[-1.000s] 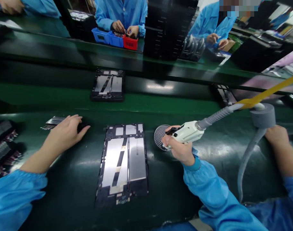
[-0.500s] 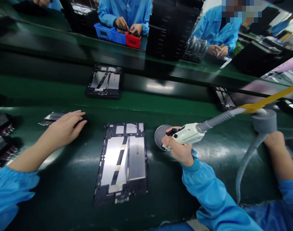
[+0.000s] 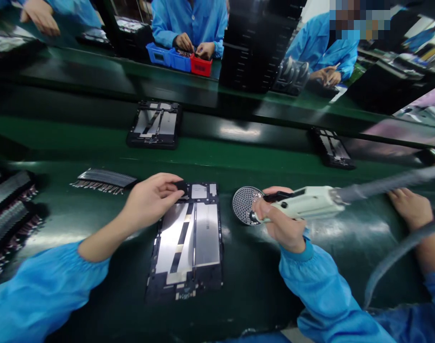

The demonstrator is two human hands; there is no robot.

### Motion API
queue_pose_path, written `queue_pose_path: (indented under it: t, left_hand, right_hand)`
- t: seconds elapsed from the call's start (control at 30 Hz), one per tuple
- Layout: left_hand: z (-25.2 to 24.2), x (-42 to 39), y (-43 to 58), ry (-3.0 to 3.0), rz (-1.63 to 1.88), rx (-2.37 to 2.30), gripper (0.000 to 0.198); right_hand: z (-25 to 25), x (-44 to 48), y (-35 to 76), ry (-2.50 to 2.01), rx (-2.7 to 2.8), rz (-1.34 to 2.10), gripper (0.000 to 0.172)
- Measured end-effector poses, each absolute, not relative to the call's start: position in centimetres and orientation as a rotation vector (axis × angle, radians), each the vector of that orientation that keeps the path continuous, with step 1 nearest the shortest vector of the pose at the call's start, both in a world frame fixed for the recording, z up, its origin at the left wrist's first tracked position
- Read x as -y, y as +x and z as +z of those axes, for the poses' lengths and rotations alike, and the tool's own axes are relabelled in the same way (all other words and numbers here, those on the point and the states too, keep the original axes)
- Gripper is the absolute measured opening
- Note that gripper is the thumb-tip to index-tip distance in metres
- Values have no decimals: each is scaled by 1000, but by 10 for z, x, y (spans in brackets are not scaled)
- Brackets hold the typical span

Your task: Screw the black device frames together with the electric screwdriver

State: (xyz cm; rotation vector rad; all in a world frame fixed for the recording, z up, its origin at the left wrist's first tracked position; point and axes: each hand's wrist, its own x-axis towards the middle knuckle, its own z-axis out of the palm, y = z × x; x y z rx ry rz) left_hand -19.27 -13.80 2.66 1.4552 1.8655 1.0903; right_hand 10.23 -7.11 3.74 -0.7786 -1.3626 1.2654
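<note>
My left hand (image 3: 149, 202) pinches a small black piece (image 3: 180, 186) between its fingers, just over the top edge of a black tablet frame (image 3: 206, 233) with silver panels and dark stripes. That frame lies flat on the green belt (image 3: 253, 290). My right hand (image 3: 280, 226) grips a white hand tool (image 3: 306, 202) fed by a grey hose (image 3: 385, 183). The tool's tip rests at a round perforated metal disc (image 3: 244, 205). Several thin strips in a row (image 3: 105, 180) lie to the left of my left hand.
Stacks of similar strips (image 3: 6, 205) sit at the left edge. Two more frames (image 3: 154, 125) lie on a farther belt. Across it, a co-worker's hands work at blue and red bins (image 3: 201, 65). Another person's hand (image 3: 408, 207) rests at the right, beyond the hose.
My left hand has moved right, off the row of strips, to the frame's top edge, carrying the black piece. The white tool now lies more level, and its hose has swung lower.
</note>
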Motion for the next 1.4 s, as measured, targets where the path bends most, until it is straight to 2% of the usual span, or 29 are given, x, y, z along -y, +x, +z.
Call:
queue_pose_path:
  t: [0.07, 0.3, 0.57, 0.93, 1.23, 1.3, 1.4]
  left_hand:
    - [17, 126, -179, 1375, 1124, -1774, 41]
    - [-14, 82, -153, 1660, 1096, -1649, 16]
    - [-20, 66, -155, 2051, 891, -1590, 12]
    - [-14, 86, -157, 2851, 564, -1342, 35]
    - [1, 88, -160, 2727, 113, -1509, 47]
    - [1, 98, -154, 2742, 86, -1522, 50]
    - [-8, 125, -134, 2825, 214, -1486, 44]
  right_hand:
    - [50, 71, 105, -693, 1287, 1263, 21]
    - [63, 63, 109, -659, 1238, 1260, 20]
    - [57, 62, 109, -659, 1250, 1248, 22]
    - [70, 62, 114, -647, 1285, 1180, 25]
    - [74, 63, 117, -685, 1389, 1116, 26]
    - [76, 64, 113, -680, 1404, 1093, 28]
    - [81, 65, 97, -647, 1425, 1075, 31]
